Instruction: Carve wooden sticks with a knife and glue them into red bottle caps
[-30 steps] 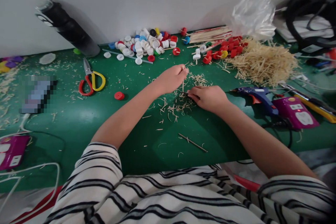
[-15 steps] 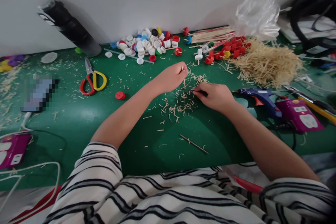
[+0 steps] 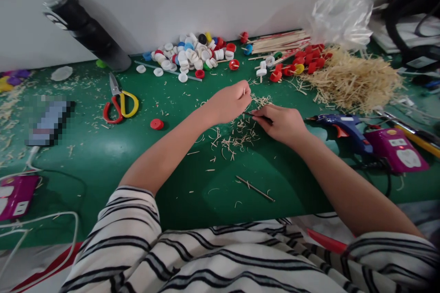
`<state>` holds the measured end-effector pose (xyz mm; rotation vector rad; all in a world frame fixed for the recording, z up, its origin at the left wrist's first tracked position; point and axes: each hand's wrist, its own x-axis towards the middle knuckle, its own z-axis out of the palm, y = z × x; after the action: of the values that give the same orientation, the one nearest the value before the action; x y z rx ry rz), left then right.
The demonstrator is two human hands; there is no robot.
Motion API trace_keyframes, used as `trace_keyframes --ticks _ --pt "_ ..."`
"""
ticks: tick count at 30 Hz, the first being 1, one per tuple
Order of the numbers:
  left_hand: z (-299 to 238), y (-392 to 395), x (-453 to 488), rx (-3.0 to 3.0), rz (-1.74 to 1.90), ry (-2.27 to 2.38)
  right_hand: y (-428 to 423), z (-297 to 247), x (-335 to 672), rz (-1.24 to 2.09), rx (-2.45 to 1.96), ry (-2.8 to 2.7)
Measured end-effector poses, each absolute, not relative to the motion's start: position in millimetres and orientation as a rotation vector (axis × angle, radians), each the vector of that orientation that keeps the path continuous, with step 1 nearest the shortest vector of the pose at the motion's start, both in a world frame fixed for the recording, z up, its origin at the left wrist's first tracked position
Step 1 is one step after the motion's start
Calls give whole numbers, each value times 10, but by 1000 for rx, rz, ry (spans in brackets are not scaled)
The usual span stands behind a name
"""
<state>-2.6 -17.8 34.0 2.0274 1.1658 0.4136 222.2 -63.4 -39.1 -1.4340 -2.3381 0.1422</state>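
My left hand [image 3: 229,102] is closed in a pinch over the green table [image 3: 103,160]; the thin wooden stick it held a moment ago is hidden by the fingers. My right hand [image 3: 282,123] sits just right of it, fingers closed on a thin dark tool [image 3: 258,116] whose tip points at the left hand's fingers. The two hands almost touch. Below them lies a scatter of wood shavings [image 3: 233,139]. A single thin stick [image 3: 255,188] lies on the table nearer to me.
Behind are a heap of bottle caps [image 3: 192,55], caps on sticks [image 3: 292,66], a bundle of sticks [image 3: 278,42] and a straw-like pile [image 3: 354,81]. Scissors [image 3: 120,100], a red cap [image 3: 156,124] and a black cylinder [image 3: 85,32] lie left. A blue glue gun [image 3: 343,126] and purple socket [image 3: 398,149] lie right.
The left hand has lowered so the stick no longer shows above its fingers. The right hand lifted off the shavings with the dark tool and moved up to the left hand.
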Motion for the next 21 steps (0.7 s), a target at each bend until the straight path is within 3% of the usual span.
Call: trace_keyframes --ticks 7,21 --pt "299 -155 7 2046 401 1186 -589 -403 2169 -63 -1305 -2450" --pt "152 -89 34 2143 422 1135 -539 -463 2176 -36 -1355 -2480"
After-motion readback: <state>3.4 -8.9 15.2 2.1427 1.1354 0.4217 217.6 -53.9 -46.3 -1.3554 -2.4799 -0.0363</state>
